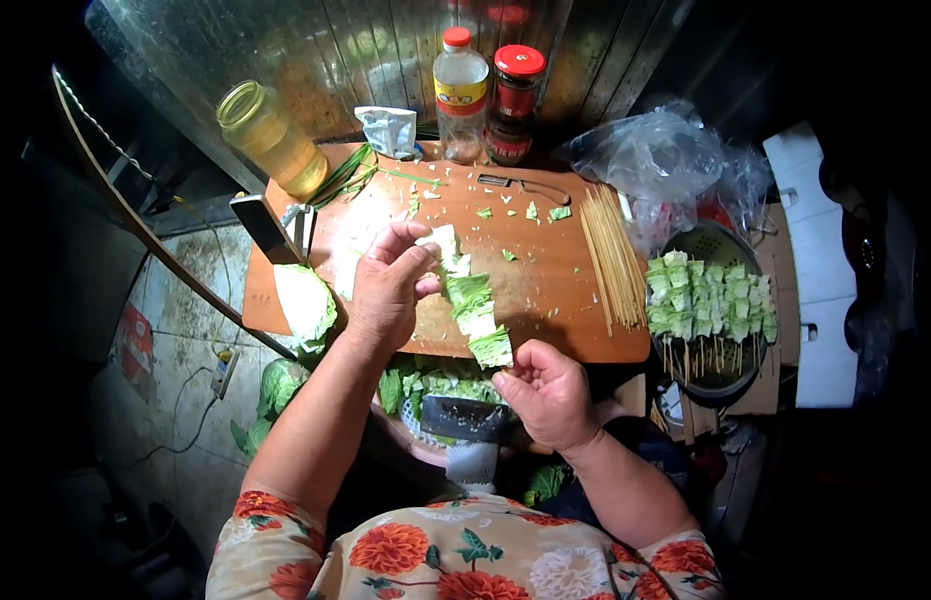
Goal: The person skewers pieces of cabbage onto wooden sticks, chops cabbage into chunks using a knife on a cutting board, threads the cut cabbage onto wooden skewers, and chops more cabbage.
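Between my hands, above the front of the wooden board (385, 200), hangs a skewer of cut cabbage pieces (472, 305). My left hand (387, 285) pinches the pale cabbage at its upper end. The lower end is held between the thumb and fingers of my right hand (551, 395); the stick itself is mostly hidden. Below them, a bowl of cut cabbage (450, 384) has a dark-bladed cleaver (463, 418) lying across it. Bare wooden sticks (612, 255) lie in a bundle on the board's right side. Finished cabbage skewers (710, 300) rest over a dark colander (720, 385) at the right.
Behind the board stand a jar of yellow liquid (275, 140), a clear bottle (461, 100) and red-lidded jars (517, 95). A phone (265, 228) and half a cabbage (305, 303) are at the left. Plastic bags (665, 165) lie at the back right.
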Available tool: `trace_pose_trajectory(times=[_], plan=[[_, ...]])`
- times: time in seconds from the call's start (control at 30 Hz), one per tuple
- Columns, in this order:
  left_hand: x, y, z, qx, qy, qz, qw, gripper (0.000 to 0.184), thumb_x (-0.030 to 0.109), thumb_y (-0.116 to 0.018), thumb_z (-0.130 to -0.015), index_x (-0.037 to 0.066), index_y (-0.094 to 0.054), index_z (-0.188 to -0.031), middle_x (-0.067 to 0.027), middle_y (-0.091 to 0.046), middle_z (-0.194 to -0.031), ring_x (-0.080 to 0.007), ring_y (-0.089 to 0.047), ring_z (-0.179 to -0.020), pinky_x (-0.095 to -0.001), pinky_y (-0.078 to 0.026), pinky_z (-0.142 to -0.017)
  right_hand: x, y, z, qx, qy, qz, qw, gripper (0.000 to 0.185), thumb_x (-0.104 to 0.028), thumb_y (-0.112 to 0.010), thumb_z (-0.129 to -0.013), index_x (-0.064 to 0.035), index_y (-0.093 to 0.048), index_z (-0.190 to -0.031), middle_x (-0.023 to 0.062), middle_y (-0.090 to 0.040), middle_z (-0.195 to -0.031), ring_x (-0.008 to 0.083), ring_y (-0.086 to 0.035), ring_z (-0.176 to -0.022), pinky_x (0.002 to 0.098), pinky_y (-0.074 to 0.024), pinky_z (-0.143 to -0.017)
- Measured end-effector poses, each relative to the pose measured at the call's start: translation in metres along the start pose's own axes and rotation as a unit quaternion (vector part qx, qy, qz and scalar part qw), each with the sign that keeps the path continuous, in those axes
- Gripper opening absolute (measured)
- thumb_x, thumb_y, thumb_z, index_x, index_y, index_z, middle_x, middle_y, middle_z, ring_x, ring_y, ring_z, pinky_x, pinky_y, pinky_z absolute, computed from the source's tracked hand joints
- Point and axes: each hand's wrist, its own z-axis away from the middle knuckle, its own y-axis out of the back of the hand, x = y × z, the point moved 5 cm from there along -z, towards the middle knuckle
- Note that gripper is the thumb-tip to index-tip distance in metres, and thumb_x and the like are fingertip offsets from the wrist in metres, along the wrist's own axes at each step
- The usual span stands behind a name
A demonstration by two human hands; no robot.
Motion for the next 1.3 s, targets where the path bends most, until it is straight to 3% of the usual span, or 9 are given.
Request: trace_pose_trajectory(times=[0.07, 0.17, 0.27, 0.33, 0.4, 0.8, 0.9, 0.97, 1.3], plan=[[-0.004, 0.001, -0.001, 0.016, -0.005, 0.011, 1.0, 0.017, 0.007, -0.06, -0.085, 0.011, -0.056, -0.102, 0.0031, -0.058, -0.085, -0.0051, -0.053, -0.071, -0.0187, -0.042, -0.058, 0.0, -0.003, -0.002, -0.015, 0.01, -0.004, 1.0, 0.011, 0.0, -0.062, -0.085, -0.0036, -0.052, -0.084, -0.0047, -0.05, -0.077, -0.0004, -0.044, -0.066, 0.0163, -0.0394, -0.057], [-0.005, 0.003, -0.003, 0.052, -0.023, 0.015, 0.998, 0.019, 0.008, -0.06, -0.085, 0.011, -0.057, -0.104, 0.0034, -0.058, -0.084, -0.0047, -0.052, -0.069, -0.0187, -0.04, -0.055, 0.011, -0.005, -0.006, 0.019, -0.052, 0.014, 0.998, 0.013, -0.011, -0.064, -0.075, -0.0024, -0.054, -0.078, 0.0151, -0.053, -0.074, 0.0268, -0.054, -0.067, 0.0354, -0.0464, -0.065], [-0.004, 0.004, -0.006, 0.097, -0.047, 0.01, 0.994, 0.022, 0.008, -0.059, -0.085, 0.009, -0.057, -0.106, 0.0034, -0.058, -0.082, -0.0041, -0.051, -0.066, -0.018, -0.038, -0.053, 0.017, -0.012, -0.008, -0.04, -0.038, 0.014, 0.998, 0.008, -0.009, -0.059, -0.091, -0.0013, -0.056, -0.09, -0.0019, -0.054, -0.074, 0.0018, -0.045, -0.058, 0.0176, -0.0393, -0.051], [-0.005, 0.008, -0.007, 0.122, -0.055, 0.013, 0.991, 0.023, 0.007, -0.058, -0.085, 0.008, -0.057, -0.108, 0.0035, -0.058, -0.08, -0.0038, -0.05, -0.065, -0.0173, -0.038, -0.053, 0.016, -0.013, -0.007, -0.029, -0.116, 0.008, 0.993, 0.014, -0.015, -0.061, -0.083, -0.0012, -0.056, -0.08, 0.0157, -0.057, -0.078, 0.0265, -0.056, -0.071, 0.0355, -0.0469, -0.068], [-0.012, 0.01, -0.008, 0.096, -0.034, 0.026, 0.994, 0.025, 0.005, -0.055, -0.085, 0.006, -0.056, -0.11, 0.0024, -0.058, -0.081, -0.004, -0.05, -0.065, -0.0186, -0.038, -0.053, 0.007, -0.016, -0.008, -0.031, -0.093, -0.003, 0.995, 0.017, -0.016, -0.059, -0.086, -0.0011, -0.057, -0.079, 0.0134, -0.058, -0.072, 0.0249, -0.056, -0.065, 0.0348, -0.0471, -0.064], [-0.035, 0.01, -0.005, 0.157, -0.083, -0.013, 0.984, 0.022, 0.013, -0.048, -0.094, 0.005, -0.047, -0.114, -0.0069, -0.051, -0.108, -0.0148, -0.048, -0.098, -0.0285, -0.04, -0.088, -0.007, -0.033, -0.01, -0.01, -0.094, -0.006, 0.995, 0.018, -0.016, -0.059, -0.086, 0.0006, -0.059, -0.079, 0.0165, -0.054, -0.063, 0.0161, -0.049, -0.054, 0.0323, -0.0437, -0.056], [-0.035, 0.011, -0.006, 0.17, -0.078, -0.028, 0.982, 0.022, 0.013, -0.048, -0.094, 0.004, -0.048, -0.114, -0.0063, -0.051, -0.107, -0.0141, -0.046, -0.098, -0.0284, -0.039, -0.089, -0.005, -0.035, -0.012, -0.014, -0.11, -0.031, 0.993, 0.017, -0.015, -0.059, -0.086, 0.0007, -0.06, -0.08, 0.0152, -0.054, -0.063, 0.0144, -0.048, -0.055, 0.0316, -0.0438, -0.057], [-0.031, 0.01, -0.006, 0.174, -0.078, -0.045, 0.981, 0.022, 0.014, -0.048, -0.094, 0.004, -0.049, -0.114, -0.0057, -0.051, -0.106, -0.0135, -0.047, -0.096, -0.0277, -0.039, -0.087, -0.005, -0.039, -0.014, -0.02, -0.072, -0.073, 0.994, 0.019, -0.013, -0.055, -0.092, 0.0012, -0.064, -0.084, -0.003, -0.051, -0.057, 0.0026, -0.043, -0.048, 0.0195, -0.0342, -0.045], [-0.02, 0.0, -0.001, 0.163, -0.064, -0.041, 0.984, 0.023, 0.014, -0.049, -0.094, 0.004, -0.051, -0.114, -0.0026, -0.052, -0.094, -0.01, -0.046, -0.083, -0.0245, -0.041, -0.075, -0.011, -0.045, -0.019, -0.004, -0.113, -0.13, 0.985, 0.019, -0.012, -0.054, -0.092, 0.0021, -0.063, -0.082, -0.0031, -0.049, -0.055, 0.0025, -0.041, -0.046, 0.0195, -0.0323, -0.043]])
